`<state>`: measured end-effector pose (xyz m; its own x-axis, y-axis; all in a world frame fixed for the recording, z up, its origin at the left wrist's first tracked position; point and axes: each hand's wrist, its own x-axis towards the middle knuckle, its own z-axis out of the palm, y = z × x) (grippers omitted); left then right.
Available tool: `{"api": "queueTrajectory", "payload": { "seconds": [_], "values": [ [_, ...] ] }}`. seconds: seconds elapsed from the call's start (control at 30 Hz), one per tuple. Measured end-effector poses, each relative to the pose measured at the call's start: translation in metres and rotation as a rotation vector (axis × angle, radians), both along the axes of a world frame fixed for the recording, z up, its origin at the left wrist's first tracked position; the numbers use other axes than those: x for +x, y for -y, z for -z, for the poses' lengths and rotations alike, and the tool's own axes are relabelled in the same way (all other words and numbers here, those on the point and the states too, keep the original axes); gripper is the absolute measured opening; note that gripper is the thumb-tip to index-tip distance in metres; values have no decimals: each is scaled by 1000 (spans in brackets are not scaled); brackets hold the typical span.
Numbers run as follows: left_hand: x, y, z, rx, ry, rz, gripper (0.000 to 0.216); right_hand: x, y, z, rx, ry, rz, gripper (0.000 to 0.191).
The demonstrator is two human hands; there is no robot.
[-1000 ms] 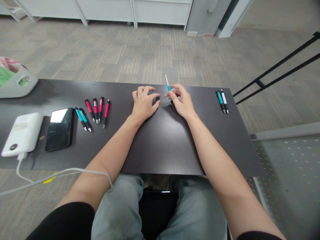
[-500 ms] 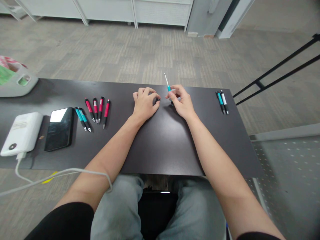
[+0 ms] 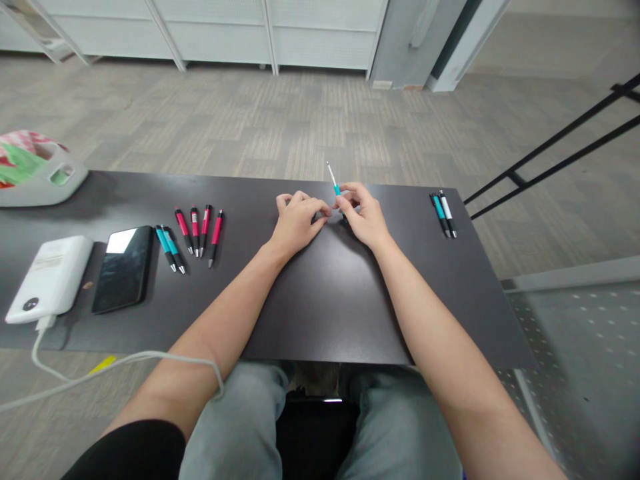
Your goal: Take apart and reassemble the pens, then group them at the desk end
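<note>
- Turquoise pen [image 3: 337, 191] is held over the far part of the dark table [image 3: 325, 307] by the right hand [image 3: 364, 215]; it is gripped between thumb and fingers, and one end is directed away from the body.
- From its barrel a thin white rod [image 3: 331, 174] — probably the refill — is left bare, so the pen is judged to be partly taken apart.
- At the left hand [image 3: 299, 223] the fingers are curled, just beside the right fingertips. A dark piece [image 3: 316, 217] is seen between thumb and forefinger, but whether it is gripped cannot be told.
- As done, the uncovering of the rod may be counted. How much is left cannot be told with certainty; at this moment the pen is not whole.
- Besides the held pen, eight pens are counted on the table, and all of them appear whole.
- On the left side, four red pens [image 3: 195, 227] are laid in a loose row, with two blue-green pens [image 3: 174, 248] near them.
- Near the right edge, one teal pen [image 3: 440, 215] and one white pen [image 3: 448, 213] are placed side by side.
- Farther left, one phone [image 3: 123, 273], one white power bank [image 3: 50, 277] — with a cable [image 3: 165, 355] plugged in — and one basket [image 3: 75, 180] are seen.
</note>
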<state>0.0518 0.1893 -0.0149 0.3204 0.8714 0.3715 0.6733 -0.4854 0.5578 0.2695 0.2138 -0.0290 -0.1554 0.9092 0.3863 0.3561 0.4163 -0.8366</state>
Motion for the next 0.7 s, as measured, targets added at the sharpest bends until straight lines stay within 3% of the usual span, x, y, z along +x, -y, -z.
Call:
{"api": "queueTrajectory", "payload": {
  "seconds": [0.1,0.23,0.37,0.53,0.7],
  "values": [
    [-1,-5,-1,3,152,-38,17,1,-2,3,7,-34,-14,65],
    [-5,-20,0,-47,595,-100,9,1,-2,3,27,-58,-19,62],
    [-8,-34,3,-142,980,-116,24,1,0,1,56,-31,-22,49],
    [-9,-38,7,-139,1108,-150,33,2,3,-1,61,33,-31,44],
    [-11,-38,10,-137,1124,-80,41,2,3,-1,65,40,-13,43]
  ]
}}
